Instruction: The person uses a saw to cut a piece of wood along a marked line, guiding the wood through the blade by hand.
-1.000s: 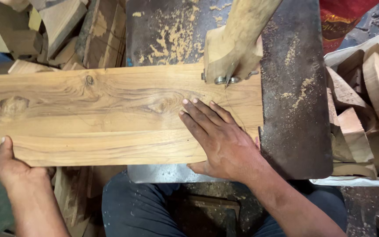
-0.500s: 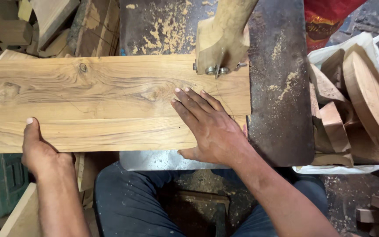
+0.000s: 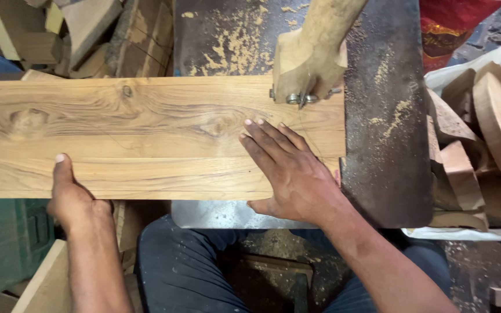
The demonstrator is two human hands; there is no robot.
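A long pale wooden plank (image 3: 146,136) with dark grain and knots lies across a dusty metal saw table (image 3: 387,145). My right hand (image 3: 288,171) presses flat on the plank's right part, fingers spread, just below the saw blade and its wooden guide block (image 3: 305,66). My left hand (image 3: 71,197) grips the plank's near edge at the left, thumb on top. The blade meets the plank's far edge by the metal bolts (image 3: 300,98).
Offcuts and wood blocks (image 3: 76,29) pile up at the far left. A white sack (image 3: 482,145) of rounded wood pieces stands at the right. Sawdust covers the table's far part. My dark-trousered legs (image 3: 204,272) are below the table.
The plank has shifted to the right relative to the blade. My left hand has moved right along the near edge, and my right hand has stayed flat on the plank.
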